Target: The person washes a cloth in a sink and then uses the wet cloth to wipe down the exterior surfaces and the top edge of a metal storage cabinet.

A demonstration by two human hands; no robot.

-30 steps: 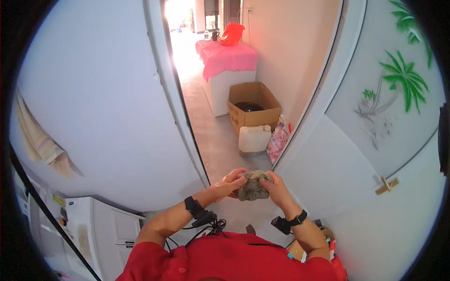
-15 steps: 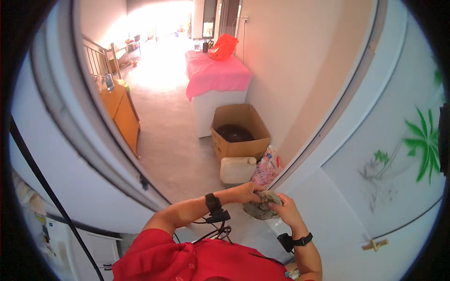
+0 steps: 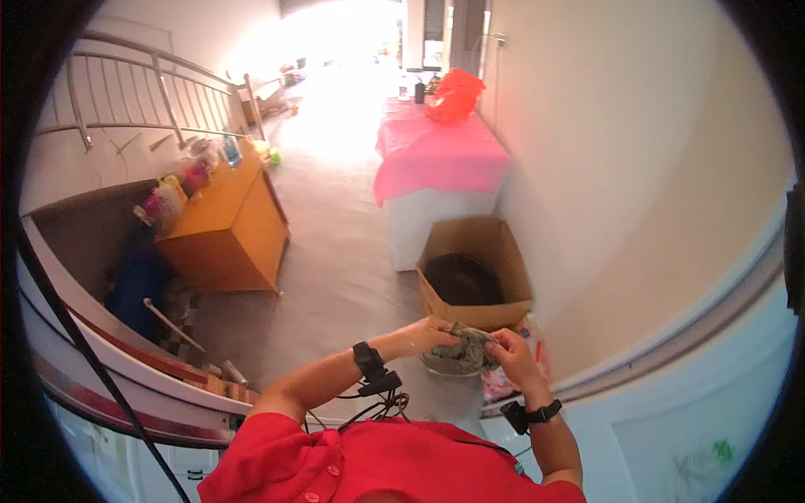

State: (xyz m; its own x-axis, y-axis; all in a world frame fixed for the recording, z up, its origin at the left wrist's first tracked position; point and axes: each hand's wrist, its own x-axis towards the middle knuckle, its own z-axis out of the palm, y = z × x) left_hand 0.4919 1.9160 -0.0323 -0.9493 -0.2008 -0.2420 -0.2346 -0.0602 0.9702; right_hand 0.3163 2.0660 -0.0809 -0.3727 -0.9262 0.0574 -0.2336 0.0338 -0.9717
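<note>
A crumpled grey-green rag [image 3: 471,345] is stretched between my two hands in front of my chest. My left hand [image 3: 433,334] grips its left side, fingers closed on the cloth. On the other side my right hand [image 3: 511,352] pinches the rag between thumb and fingers. Beyond the hands stands an open cardboard box [image 3: 474,314] with a dark round basin [image 3: 464,279] inside. Parts of a pink-and-white plastic bag [image 3: 501,386] show beside and below my right hand. The cream jug seen earlier is largely hidden behind the rag and hands.
A counter under a pink cloth [image 3: 440,159] carries a red plastic bag [image 3: 455,95]. To the left stand an orange wooden cabinet [image 3: 225,226] and a metal stair railing [image 3: 163,96]. Door frame edges curve around me. A white stick [image 3: 172,323] leans at the lower left.
My view has moved forward through the doorway and turned left, bringing the railing and the cabinet's near side into sight. The rag stays in both hands, now more bunched.
</note>
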